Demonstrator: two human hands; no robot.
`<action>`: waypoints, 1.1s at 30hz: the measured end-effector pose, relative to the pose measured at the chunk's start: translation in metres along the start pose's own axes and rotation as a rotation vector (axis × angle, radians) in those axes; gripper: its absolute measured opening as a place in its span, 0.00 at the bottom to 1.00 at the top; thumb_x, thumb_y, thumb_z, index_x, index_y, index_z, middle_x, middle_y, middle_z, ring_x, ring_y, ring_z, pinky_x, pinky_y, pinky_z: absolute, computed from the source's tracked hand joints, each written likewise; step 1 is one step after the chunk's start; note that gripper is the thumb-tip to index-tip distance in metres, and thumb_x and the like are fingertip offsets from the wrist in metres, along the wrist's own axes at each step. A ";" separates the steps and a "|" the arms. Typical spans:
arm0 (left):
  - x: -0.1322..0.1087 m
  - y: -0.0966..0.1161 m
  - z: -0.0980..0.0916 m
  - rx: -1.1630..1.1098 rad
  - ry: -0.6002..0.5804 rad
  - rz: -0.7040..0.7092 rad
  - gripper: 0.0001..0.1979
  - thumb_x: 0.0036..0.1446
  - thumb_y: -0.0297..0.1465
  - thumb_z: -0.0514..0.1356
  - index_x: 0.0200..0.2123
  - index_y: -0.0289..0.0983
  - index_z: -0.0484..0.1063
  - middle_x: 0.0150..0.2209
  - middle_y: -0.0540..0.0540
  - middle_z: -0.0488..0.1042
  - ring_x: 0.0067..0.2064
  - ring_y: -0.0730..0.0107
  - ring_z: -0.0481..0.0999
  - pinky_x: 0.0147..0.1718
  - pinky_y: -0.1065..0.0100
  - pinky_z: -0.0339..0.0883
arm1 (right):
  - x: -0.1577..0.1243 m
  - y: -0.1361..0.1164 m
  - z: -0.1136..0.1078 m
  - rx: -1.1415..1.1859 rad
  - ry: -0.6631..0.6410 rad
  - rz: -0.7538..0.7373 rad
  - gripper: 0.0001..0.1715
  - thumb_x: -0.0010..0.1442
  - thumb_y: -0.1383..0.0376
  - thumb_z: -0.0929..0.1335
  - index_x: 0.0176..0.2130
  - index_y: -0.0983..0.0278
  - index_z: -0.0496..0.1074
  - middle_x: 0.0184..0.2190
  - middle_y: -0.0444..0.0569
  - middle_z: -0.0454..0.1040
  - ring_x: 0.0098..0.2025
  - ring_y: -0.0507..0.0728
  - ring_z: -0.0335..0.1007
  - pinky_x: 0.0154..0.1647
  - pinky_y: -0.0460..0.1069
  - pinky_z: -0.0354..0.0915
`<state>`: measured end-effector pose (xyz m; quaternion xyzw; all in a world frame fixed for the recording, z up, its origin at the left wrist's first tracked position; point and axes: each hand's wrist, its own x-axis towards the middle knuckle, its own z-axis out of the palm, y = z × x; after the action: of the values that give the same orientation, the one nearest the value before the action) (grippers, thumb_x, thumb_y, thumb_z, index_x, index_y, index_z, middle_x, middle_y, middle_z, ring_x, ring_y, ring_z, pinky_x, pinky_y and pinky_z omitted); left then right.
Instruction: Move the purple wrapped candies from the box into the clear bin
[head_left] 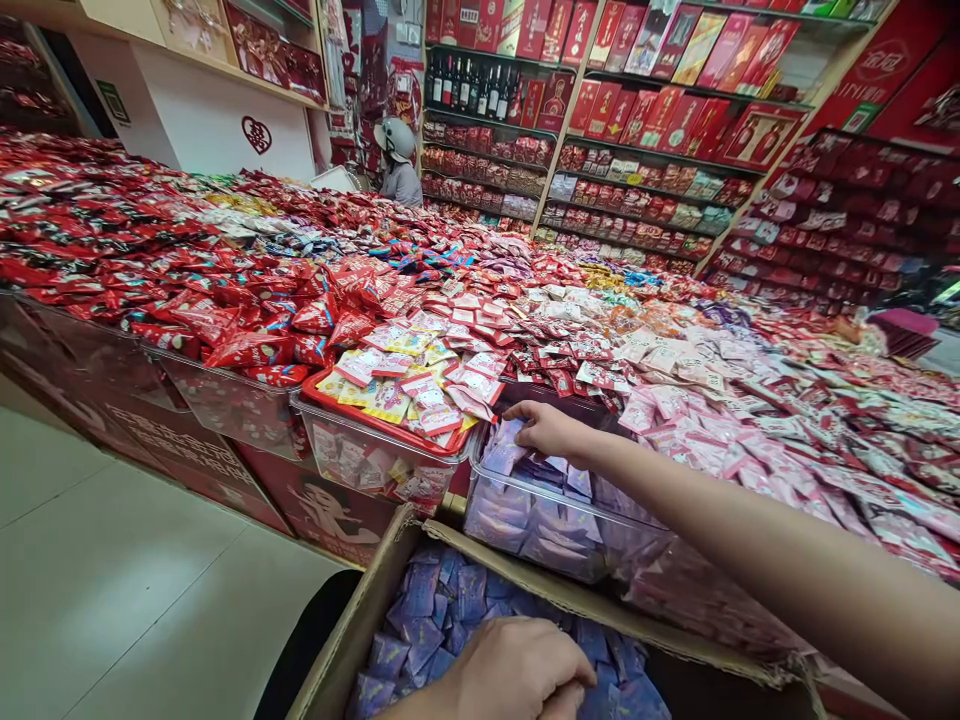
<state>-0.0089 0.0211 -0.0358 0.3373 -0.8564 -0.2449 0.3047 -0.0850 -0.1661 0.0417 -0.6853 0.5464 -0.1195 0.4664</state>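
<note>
My right hand (553,432) reaches over a clear plastic bin (536,492), its fingers curled on a lilac candy packet (502,447) at the bin's left end. Similar lilac packets are stacked in rows inside that bin. Lower down, my left hand (517,668) is inside an open cardboard box (517,578), back upward and fingers bent in. Whatever it holds is hidden beneath the hand. Loose purple-blue candy packets (420,632) fill the box around it.
Left of the lilac bin stands a clear bin with a red tray (352,418) of yellow and pink packets. Red packets (247,345) and pink packets (697,430) heap across the wide display. Behind are shelves of boxes and bottles (469,90), and a person in a helmet (401,160).
</note>
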 end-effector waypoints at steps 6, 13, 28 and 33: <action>0.000 -0.003 0.003 0.052 -0.070 -0.004 0.09 0.46 0.23 0.57 0.33 0.35 0.71 0.28 0.48 0.76 0.30 0.71 0.75 0.31 0.76 0.67 | -0.018 0.004 -0.007 0.245 0.043 0.142 0.11 0.50 0.80 0.62 0.33 0.66 0.62 0.17 0.39 0.65 0.17 0.46 0.64 0.21 0.44 0.68; 0.000 -0.007 0.006 0.082 -0.119 -0.011 0.09 0.47 0.23 0.57 0.34 0.36 0.71 0.29 0.49 0.76 0.31 0.71 0.75 0.32 0.77 0.67 | -0.032 0.005 -0.005 0.385 0.033 0.278 0.10 0.48 0.77 0.67 0.27 0.66 0.61 0.16 0.40 0.68 0.18 0.46 0.66 0.20 0.41 0.67; 0.003 -0.004 0.000 0.161 -0.225 -0.002 0.05 0.48 0.25 0.59 0.32 0.37 0.71 0.30 0.52 0.76 0.31 0.76 0.75 0.33 0.81 0.66 | -0.026 0.008 0.004 0.291 -0.099 0.422 0.14 0.47 0.81 0.64 0.18 0.66 0.59 0.09 0.38 0.64 0.11 0.45 0.61 0.13 0.38 0.59; 0.001 -0.004 0.001 0.192 -0.256 0.004 0.04 0.51 0.29 0.58 0.33 0.39 0.70 0.30 0.52 0.76 0.31 0.76 0.75 0.33 0.80 0.66 | -0.020 0.013 0.005 0.229 -0.236 0.472 0.10 0.49 0.77 0.64 0.20 0.68 0.63 0.12 0.42 0.69 0.15 0.47 0.65 0.19 0.41 0.65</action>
<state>-0.0085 0.0179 -0.0382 0.3290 -0.9084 -0.2023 0.1599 -0.0972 -0.1459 0.0357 -0.4915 0.6156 0.0120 0.6159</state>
